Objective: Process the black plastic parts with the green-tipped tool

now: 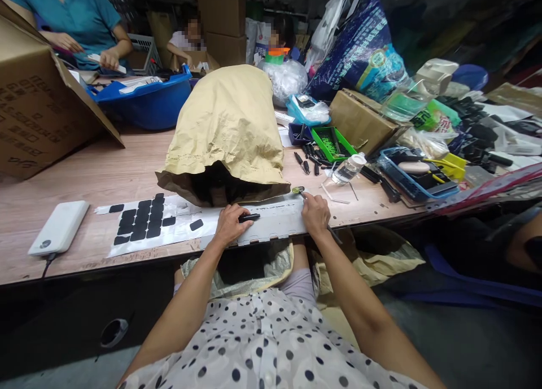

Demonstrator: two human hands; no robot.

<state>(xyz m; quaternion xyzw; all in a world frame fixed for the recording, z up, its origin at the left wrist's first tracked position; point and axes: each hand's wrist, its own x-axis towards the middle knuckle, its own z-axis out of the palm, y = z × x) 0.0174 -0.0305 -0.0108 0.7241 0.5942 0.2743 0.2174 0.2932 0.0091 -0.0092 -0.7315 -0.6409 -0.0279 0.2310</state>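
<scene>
At frame centre, the left hand [229, 225] is pinching a slim black piece [249, 217] over a flat grey board [277, 222]; the right hand [315, 213], fingers curled, is gripping a round-headed tool [297, 190]. Above, a crumpled paper sack [231, 115] is gaping.

Slim black piece [249, 217], held sideways, left of a gripped tool [298, 190] with a greenish-yellow head

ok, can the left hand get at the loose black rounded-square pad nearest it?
Probably yes: nothing visible stands on the white sheet between that pad and the left hand. It may have to free its fingers from the black cylindrical piece first.
</scene>
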